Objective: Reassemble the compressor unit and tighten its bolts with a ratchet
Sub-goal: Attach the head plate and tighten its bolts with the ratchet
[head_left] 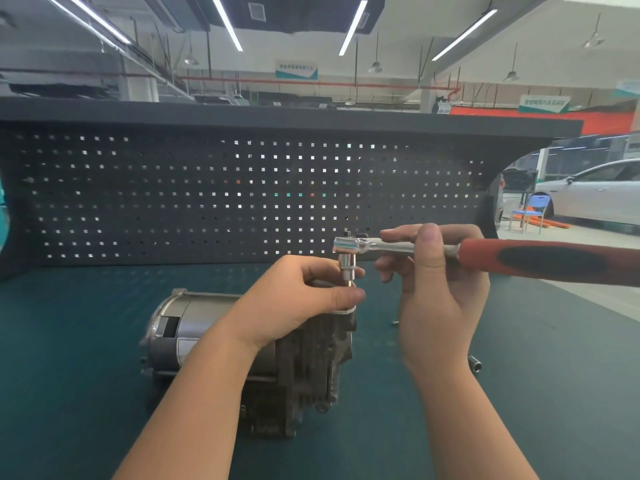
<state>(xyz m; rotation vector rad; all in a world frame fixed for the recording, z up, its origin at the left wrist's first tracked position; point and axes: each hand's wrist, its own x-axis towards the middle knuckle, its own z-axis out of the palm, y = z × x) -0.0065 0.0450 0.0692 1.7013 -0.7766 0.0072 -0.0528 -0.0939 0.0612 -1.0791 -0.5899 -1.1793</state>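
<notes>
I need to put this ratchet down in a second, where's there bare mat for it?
Bare green mat lies left of the compressor, up to the pegboard. Right of it is tighter: a loose socket and a small bolt lie around your right hand.

bench: teal mat (519,410) | on it: compressor unit (214,344), loose socket (475,364), small bolt (394,322)

Bright overhead strip lighting, fisheye-warped edges
</notes>
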